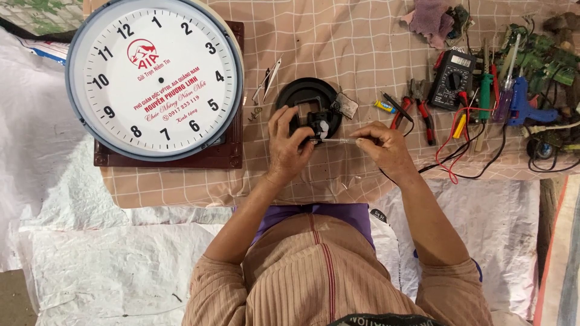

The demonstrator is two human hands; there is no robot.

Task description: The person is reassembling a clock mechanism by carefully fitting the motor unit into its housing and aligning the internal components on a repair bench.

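Note:
My left hand [286,145] grips a small black clock movement [318,122], held just above a round black plastic disc [305,95] on the checked cloth. In my right hand [382,145] is a thin screwdriver [336,140], its tip pointing left into the movement. Left of the disc lie the loose clock hands [267,84]. A large round white clock face [154,78] without hands rests on a dark brown board [225,156] at the left.
Tools lie at the right: red-handled pliers [423,115], a black multimeter [453,78] with red and black leads, screwdrivers [484,90], a blue glue gun [525,108], circuit boards [538,57]. White sacking [90,253] covers the floor.

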